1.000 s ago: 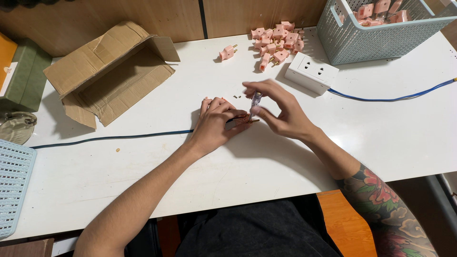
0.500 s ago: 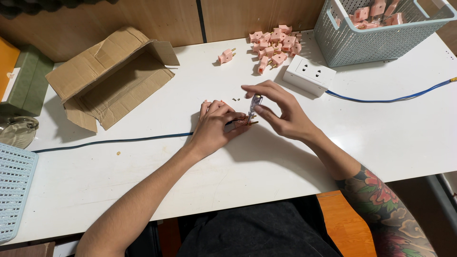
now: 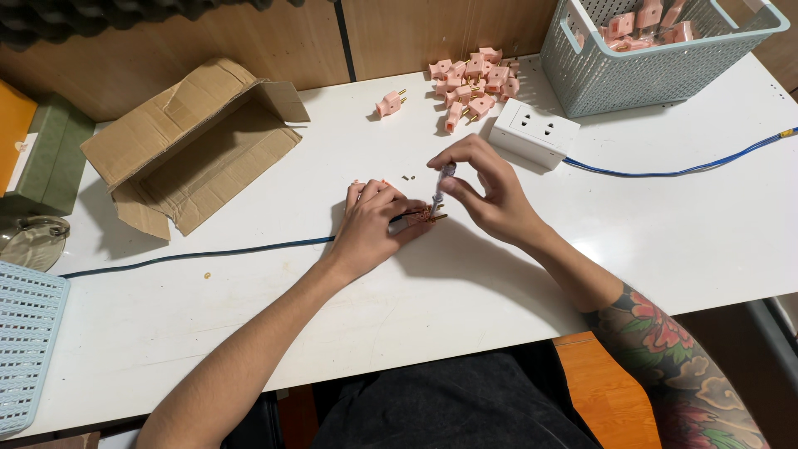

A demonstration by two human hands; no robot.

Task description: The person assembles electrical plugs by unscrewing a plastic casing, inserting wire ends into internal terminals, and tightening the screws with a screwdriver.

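Note:
My left hand [image 3: 374, 223] presses a small plug part [image 3: 429, 214] with brass prongs against the white table [image 3: 465, 308], where a blue cable [image 3: 199, 254] ends. My right hand [image 3: 486, 187] holds a small clear-handled screwdriver [image 3: 440, 185] upright, its tip down on that part. Two tiny brass screws [image 3: 407, 176] lie just beyond my hands. A single pink plug [image 3: 388, 104] lies farther back, beside a heap of pink plugs [image 3: 470, 83].
A white socket block [image 3: 534, 131] with a blue lead [image 3: 682, 170] sits at the right. A grey-blue mesh basket [image 3: 598, 75] holds more pink plugs. An open cardboard box [image 3: 195, 141] lies at the left, a light-blue basket [image 3: 25, 349] at the near left edge.
Both hands stay on the plug part; the right hand's fingers shift slightly on the screwdriver. The view has tilted a little.

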